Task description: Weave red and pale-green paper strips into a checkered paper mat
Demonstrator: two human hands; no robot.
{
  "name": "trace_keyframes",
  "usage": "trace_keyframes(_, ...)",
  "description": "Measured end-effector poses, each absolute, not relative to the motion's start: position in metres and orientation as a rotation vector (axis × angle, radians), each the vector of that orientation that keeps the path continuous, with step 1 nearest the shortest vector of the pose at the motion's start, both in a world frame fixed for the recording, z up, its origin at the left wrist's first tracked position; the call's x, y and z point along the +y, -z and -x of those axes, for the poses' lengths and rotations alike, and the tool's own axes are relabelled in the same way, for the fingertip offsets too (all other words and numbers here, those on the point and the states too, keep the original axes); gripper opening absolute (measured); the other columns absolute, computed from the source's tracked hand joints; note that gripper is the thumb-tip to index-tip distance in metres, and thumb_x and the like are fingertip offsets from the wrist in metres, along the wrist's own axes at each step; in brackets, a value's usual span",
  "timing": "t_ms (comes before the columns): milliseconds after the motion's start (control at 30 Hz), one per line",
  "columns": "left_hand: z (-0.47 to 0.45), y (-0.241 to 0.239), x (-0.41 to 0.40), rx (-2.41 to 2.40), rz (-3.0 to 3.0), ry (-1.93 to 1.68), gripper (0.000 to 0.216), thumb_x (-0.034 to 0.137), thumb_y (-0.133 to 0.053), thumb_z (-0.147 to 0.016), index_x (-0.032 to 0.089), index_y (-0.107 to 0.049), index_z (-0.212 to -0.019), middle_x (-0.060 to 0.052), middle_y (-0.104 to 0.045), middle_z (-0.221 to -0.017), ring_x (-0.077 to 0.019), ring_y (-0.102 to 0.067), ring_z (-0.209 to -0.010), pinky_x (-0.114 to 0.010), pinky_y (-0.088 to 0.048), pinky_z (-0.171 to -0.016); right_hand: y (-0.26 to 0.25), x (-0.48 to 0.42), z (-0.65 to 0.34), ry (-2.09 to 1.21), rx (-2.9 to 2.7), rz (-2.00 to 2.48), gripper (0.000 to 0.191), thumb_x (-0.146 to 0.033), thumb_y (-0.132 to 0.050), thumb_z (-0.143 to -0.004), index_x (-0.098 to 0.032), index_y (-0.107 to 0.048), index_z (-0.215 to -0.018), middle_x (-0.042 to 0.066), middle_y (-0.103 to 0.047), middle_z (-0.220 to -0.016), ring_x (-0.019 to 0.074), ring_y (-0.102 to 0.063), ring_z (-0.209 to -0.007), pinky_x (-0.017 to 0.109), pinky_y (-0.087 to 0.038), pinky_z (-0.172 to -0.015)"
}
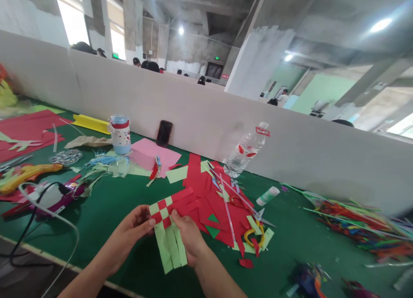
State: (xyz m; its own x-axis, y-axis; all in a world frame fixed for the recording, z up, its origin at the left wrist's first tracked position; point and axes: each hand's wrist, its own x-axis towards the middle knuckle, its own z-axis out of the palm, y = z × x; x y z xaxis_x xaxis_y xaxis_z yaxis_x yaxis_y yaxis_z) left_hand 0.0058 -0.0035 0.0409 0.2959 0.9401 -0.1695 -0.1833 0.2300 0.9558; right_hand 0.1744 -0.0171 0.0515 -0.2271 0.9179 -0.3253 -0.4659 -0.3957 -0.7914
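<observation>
Holding up a small paper mat (164, 212) with both hands, above the near side of a green bench (287, 244). Along the top, little squares of red and light green in turn, like a checkerboard. From the squares, light green strips (168, 250) hanging down and red strips (183, 196) sticking out to the right. With the left hand (135, 225), pinching the mat's left edge, thumb in front and other fingers curled behind. With the right hand (191, 237), pinching the mat just right of the squares, thumb pressed flat on the paper; hard to tell how the hidden fingers bend.

Just past the right hand, a messy pile of red paper (208, 203) with green bits on top. At the pile's near right corner, scissors (262, 234) with yellow handles, among light green scraps. Right of the pile, a glue stick (267, 196). Behind, near the pale wall (200, 117), a clear bottle (243, 153). Farther left, a dark phone (164, 133) leaning on the wall, then a pink sheet (151, 153) and a white cup (121, 136) with a blue lid. To the far right, a big heap of thin strips (355, 222) in many colors.
</observation>
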Motion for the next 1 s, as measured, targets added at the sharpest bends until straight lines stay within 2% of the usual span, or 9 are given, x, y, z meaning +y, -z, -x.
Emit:
trace_keyframes(167, -0.019, -0.053, 0.026, 0.894, -0.959, -0.984, 0.045, 0.043, -0.076, -0.077, 0.020, -0.060, -0.112, -0.008, -0.072, -0.106, -0.0228, -0.068, -0.095, -0.035, -0.054, -0.082, -0.060, 0.014, -0.166, -1.712, -0.619, 0.974, 0.056, -0.063, -0.073, -0.072, -0.011, -0.070, -0.094, 0.011, -0.075, -0.080, 0.0296, -0.074, -0.085, 0.040, -0.057, -0.076)
trace_keyframes(367, -0.023, -0.063, 0.063, 0.868, -0.911, -1.036, 0.047, 0.038, -0.080, -0.073, 0.021, -0.061, -0.113, -0.007, -0.073, -0.111, -0.0234, -0.070, -0.094, -0.034, -0.054, -0.081, -0.061, 0.043, -0.161, -1.638, -0.592, 1.009, 0.056, -0.064, -0.076, -0.067, -0.013, -0.072, -0.090, 0.009, -0.075, -0.076, 0.0298, -0.074, -0.082, 0.040, -0.059, -0.073)
trace_keyframes(567, -0.023, -0.050, 0.075, 0.831, -0.863, -0.972, 0.054, 0.034, -0.080, -0.073, 0.021, -0.059, -0.121, -0.008, -0.072, -0.116, -0.0277, -0.071, -0.098, -0.039, -0.056, -0.084, -0.050, 0.051, -0.173, -1.493, -0.629, 1.056, 0.055, -0.057, -0.079, -0.069, -0.012, -0.074, -0.102, 0.012, -0.077, -0.094, 0.0308, -0.073, -0.090, 0.044, -0.057, -0.085)
trace_keyframes(733, -0.029, -0.038, 0.069, 0.807, -0.737, -0.909, 0.065, 0.038, -0.081, -0.073, 0.025, -0.051, -0.129, -0.009, -0.069, -0.124, -0.0287, -0.071, -0.100, -0.040, -0.058, -0.081, -0.039, 0.058, -0.175, -1.301, -0.644, 1.178, 0.057, -0.057, -0.074, -0.075, -0.014, -0.071, -0.111, 0.011, -0.074, -0.111, 0.0306, -0.070, -0.104, 0.041, -0.057, -0.089)
trace_keyframes(867, -0.038, -0.040, 0.065, 0.814, -0.636, -0.824, 0.078, 0.034, -0.087, -0.065, 0.025, -0.047, -0.131, -0.011, -0.073, -0.114, -0.0293, -0.073, -0.090, -0.041, -0.060, -0.075, -0.037, 0.056, -0.173, -1.181, -0.687, 1.260, 0.055, -0.052, -0.072, -0.079, -0.015, -0.068, -0.120, 0.009, -0.073, -0.116, 0.0295, -0.067, -0.109, 0.040, -0.056, -0.093)
trace_keyframes(1000, -0.045, -0.037, 0.064, 0.857, -0.651, -0.847, 0.079, 0.035, -0.087, -0.063, 0.021, -0.047, -0.129, -0.010, -0.075, -0.105, -0.0293, -0.074, -0.085, -0.041, -0.059, -0.073, -0.033, 0.054, -0.169, -1.112, -0.702, 1.317, 0.057, -0.052, -0.074, -0.077, -0.015, -0.069, -0.119, 0.009, -0.072, -0.117, 0.0309, -0.065, -0.113, 0.041, -0.054, -0.098)
